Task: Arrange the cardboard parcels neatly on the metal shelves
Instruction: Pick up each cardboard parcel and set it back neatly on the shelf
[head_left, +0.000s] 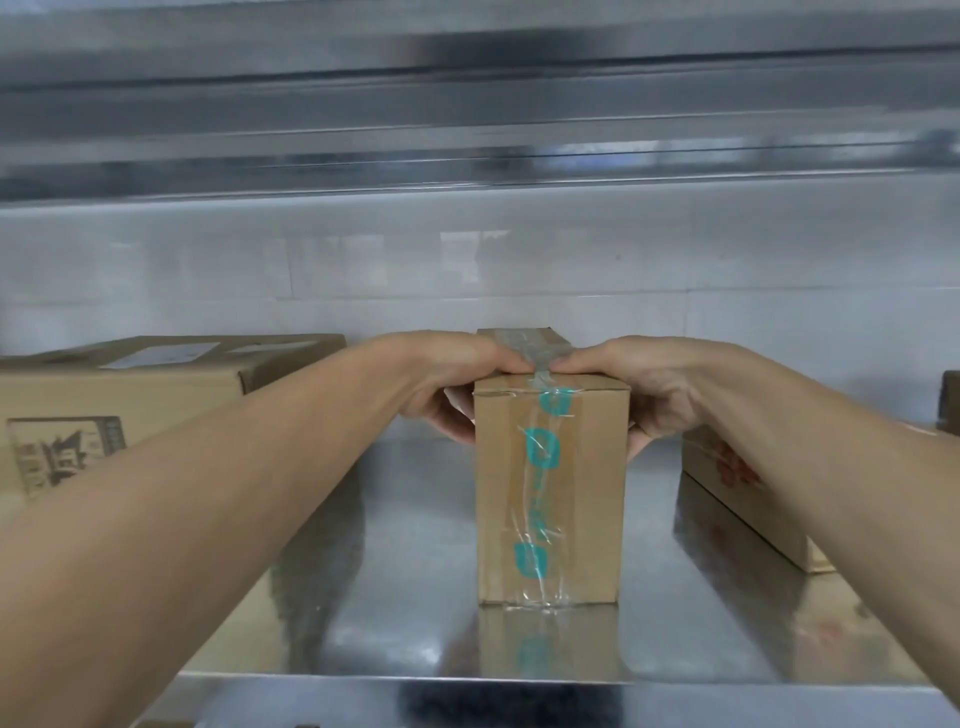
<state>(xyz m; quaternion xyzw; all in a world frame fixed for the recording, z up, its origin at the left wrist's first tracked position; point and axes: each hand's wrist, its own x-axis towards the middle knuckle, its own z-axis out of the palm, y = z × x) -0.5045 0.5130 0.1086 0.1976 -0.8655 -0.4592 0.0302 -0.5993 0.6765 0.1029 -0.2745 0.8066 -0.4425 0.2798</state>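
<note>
A tall narrow cardboard parcel (550, 499) with clear tape and teal marks down its front stands upright in the middle of the shiny metal shelf (415, 545). My left hand (457, 384) grips its upper left side, thumb on the top edge and fingers along the side. Mirroring it on the upper right side is my right hand (649, 389). The two thumbs almost meet over the tape on top.
A large printed cardboard box (119, 410) sits at the left of the shelf. A flat box with red print (737, 499) lies at the right, partly behind my right forearm. Another metal shelf (467, 130) hangs close above. White tiled wall behind.
</note>
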